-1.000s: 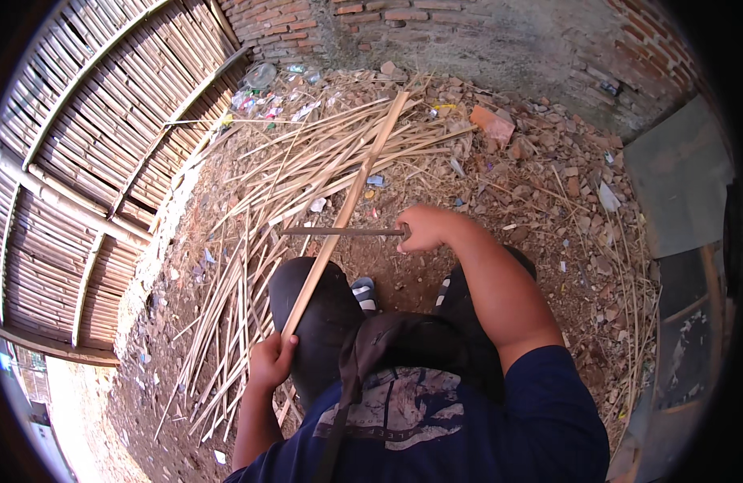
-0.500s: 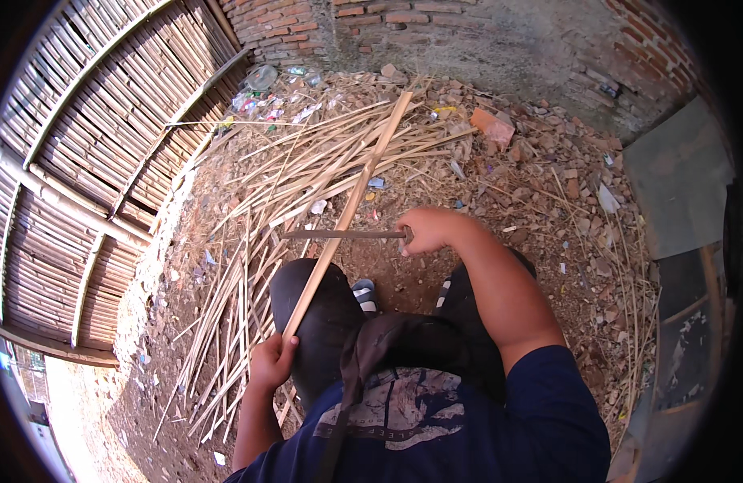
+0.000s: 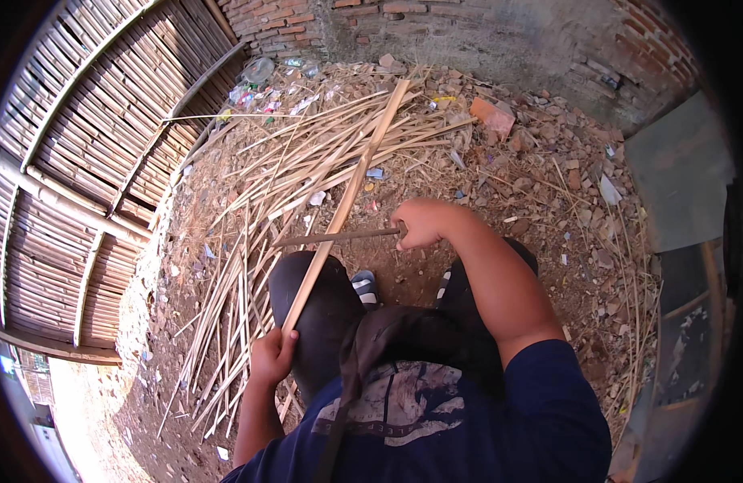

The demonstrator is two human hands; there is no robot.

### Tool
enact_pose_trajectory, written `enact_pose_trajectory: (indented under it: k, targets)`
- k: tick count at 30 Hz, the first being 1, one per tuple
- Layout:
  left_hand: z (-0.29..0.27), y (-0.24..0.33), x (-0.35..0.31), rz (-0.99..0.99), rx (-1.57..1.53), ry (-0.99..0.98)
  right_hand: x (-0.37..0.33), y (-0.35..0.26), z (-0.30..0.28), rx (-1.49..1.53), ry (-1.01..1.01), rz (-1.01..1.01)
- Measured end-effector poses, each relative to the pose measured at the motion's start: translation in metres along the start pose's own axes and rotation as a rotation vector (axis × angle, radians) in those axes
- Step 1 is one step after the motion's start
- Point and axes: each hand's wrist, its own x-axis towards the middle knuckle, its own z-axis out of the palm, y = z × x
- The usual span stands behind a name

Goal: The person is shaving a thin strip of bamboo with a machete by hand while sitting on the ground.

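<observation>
Bamboo strip (image 3: 357,183), its lower end in the closed left hand (image 3: 271,357), slanting forward past the trousered left knee (image 3: 335,302). In the tightly curled right hand (image 3: 420,224), a long, dark, straight-bladed knife (image 3: 363,235), crosswise over the strip. Farther out, scattered bamboo slats (image 3: 311,194), an orange brick chunk (image 3: 493,118) amid rubble, then a weathered brick wall (image 3: 436,36).

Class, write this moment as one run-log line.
left hand holds pale strip | right hand holds dark blade crossing strip | ground: loose strips
</observation>
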Motion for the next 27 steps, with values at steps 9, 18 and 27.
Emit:
enact_pose_trajectory:
  k: [9,18,27]
  targets:
    - [0.001,0.001,0.001,-0.028,-0.042,-0.002,0.000,0.016,-0.002,-0.001,0.054,0.078]
    - [0.002,-0.001,0.001,-0.018,0.004,0.011,0.005,0.001,0.006,-0.020,-0.010,-0.069]
    - [0.001,0.001,0.001,-0.046,-0.035,-0.008,-0.006,0.028,-0.014,0.118,0.089,0.163]
